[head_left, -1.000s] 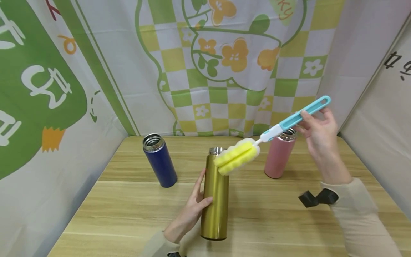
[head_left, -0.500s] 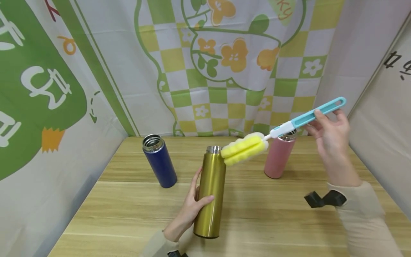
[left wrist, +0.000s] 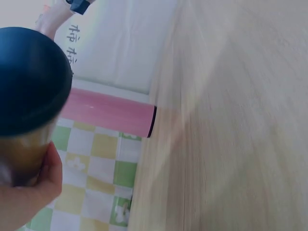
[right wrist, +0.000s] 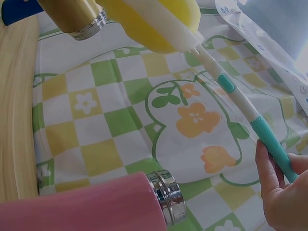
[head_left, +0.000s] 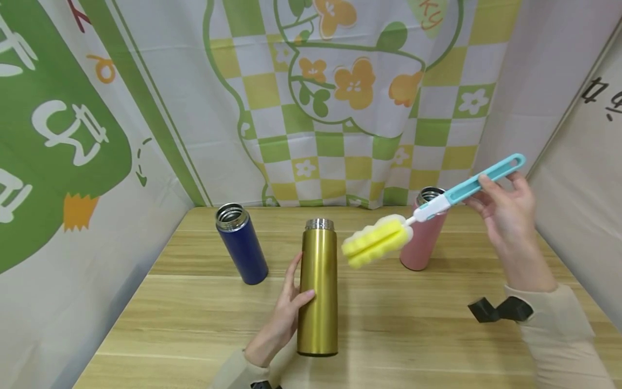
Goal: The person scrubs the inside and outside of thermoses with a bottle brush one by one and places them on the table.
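The left hand point(head_left: 279, 319) grips a gold bottle point(head_left: 318, 292) around its side, holding it upright above the table point(head_left: 413, 329). The right hand point(head_left: 510, 216) pinches the turquoise handle of a brush point(head_left: 431, 207), whose yellow-and-white sponge head slants down just beside the gold bottle, apart from it. Farther out, a blue bottle point(head_left: 243, 248) stands open to the left and a pink bottle point(head_left: 424, 243) stands behind the brush. A checked, flowered cloth point(head_left: 298, 135) hangs behind the table.
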`<state>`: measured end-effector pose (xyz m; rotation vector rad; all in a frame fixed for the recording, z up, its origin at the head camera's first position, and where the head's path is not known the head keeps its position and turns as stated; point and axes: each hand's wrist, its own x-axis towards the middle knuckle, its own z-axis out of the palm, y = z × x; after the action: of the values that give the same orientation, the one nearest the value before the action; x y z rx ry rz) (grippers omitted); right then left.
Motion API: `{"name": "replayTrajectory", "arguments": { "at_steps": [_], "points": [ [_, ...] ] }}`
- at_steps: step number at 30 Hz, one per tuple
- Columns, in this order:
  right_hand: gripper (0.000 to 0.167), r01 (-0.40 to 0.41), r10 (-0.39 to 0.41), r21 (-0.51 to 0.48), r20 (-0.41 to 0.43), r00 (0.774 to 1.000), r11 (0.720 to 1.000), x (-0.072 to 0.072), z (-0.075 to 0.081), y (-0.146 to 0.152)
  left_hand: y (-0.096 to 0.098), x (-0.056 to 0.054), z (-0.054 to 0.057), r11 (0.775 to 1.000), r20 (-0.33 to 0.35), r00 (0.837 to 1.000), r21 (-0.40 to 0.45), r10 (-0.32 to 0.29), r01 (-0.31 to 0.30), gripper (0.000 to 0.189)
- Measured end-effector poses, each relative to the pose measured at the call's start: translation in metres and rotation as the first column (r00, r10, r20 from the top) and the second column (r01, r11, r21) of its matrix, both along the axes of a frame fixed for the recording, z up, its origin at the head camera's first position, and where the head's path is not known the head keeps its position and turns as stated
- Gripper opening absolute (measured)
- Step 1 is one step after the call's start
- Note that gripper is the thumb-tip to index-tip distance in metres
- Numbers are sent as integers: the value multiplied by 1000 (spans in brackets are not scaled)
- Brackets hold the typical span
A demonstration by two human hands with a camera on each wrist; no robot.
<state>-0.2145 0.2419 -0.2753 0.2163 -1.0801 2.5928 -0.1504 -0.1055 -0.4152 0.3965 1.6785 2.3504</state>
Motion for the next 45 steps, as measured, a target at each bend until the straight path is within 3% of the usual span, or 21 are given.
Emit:
{"name": "replayTrajectory", "arguments": {
  "at_steps": [4, 13, 22, 32, 39, 45],
  "points": [
    [31, -8, 8, -5, 5, 1000, 1000, 0, -1, -2, 2, 0, -1, 998, 1, 999, -48, 42, -41, 87],
    [33, -11, 11, 15, 0, 1000, 1000, -1, -1, -5, 1, 2, -2, 986, -76, 994, -140, 80, -90, 81],
    [34, -13, 14, 23, -6, 1000, 1000, -8, 13, -12, -3, 2, -4, 982, -86, 996, -183, 37, -52, 83],
    [33, -26, 26, -2, -23, 999, 1000, -14, 19, -21, -3, 2, -3, 987, -121, 991, -161, -47, 27, 85],
    [34, -78, 78, 91, 9, 997, 993, -11, 14, -24, -3, 1, -2, 991, -136, 990, -132, -43, 24, 87],
    [38, -131, 118, 220, 70, 991, 967, -6, 4, -31, -3, 0, 0, 995, -126, 992, -103, -12, -1, 88]
  ]
}}
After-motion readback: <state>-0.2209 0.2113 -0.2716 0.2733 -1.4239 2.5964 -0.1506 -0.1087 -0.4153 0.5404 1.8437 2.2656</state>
